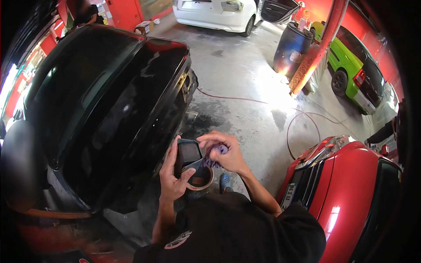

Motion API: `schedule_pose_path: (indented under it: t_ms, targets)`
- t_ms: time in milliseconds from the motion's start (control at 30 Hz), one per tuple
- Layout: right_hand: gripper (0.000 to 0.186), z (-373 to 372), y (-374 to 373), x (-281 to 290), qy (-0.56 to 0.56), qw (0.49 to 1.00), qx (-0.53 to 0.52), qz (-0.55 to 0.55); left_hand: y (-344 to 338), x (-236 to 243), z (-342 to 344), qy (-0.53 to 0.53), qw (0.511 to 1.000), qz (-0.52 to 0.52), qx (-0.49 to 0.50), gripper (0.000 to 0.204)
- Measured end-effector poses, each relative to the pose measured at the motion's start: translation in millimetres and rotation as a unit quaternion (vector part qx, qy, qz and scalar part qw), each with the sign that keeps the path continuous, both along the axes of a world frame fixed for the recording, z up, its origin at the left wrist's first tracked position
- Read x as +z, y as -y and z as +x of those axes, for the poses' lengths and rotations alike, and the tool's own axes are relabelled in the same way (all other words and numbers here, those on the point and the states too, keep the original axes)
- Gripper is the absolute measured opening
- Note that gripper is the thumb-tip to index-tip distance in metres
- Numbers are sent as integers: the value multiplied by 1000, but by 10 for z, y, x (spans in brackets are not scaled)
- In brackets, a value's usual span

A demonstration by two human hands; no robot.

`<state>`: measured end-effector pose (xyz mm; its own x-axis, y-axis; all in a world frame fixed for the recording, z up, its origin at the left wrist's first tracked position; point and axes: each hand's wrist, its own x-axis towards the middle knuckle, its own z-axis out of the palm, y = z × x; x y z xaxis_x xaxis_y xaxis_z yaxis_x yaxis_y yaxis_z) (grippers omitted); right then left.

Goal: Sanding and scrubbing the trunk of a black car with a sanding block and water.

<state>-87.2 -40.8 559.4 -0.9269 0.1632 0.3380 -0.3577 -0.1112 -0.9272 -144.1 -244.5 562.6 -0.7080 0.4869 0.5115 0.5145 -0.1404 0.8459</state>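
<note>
My left hand (pixel 174 177) is closed around a dark, box-shaped part with a rectangular recessed face (pixel 190 152), held up in front of my chest. Its exact kind does not show. In my right hand (pixel 232 155) is a bunched purple cloth with a shaggy texture (pixel 212 161), close to the part's right side. The fingertips of that hand come near the part's upper right corner; whether they touch it I cannot tell. Below both hands stands a round bucket (pixel 211 179), its rim partly covered by the part and my left hand.
A black car (pixel 118 109) fills the left side, its rear near my hands. The red car (pixel 344 179) stands at right, a white car (pixel 210 17) and green car (pixel 351 61) beyond. A hose (pixel 237 97) crosses the floor toward a blue drum (pixel 291 48) beside a red post (pixel 313 57).
</note>
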Motion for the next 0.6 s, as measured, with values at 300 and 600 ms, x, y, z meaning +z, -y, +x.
schedule_pose_path:
  t_ms: [300,600]
  targets:
    - [62,-80,106,-142,-22,992,-29,122,-54,-10,-188,-171,976,-126,52,70]
    - [50,-17,23,-216,-59,996,-5,62,-327,30,-115,-226,959,-164,48,87]
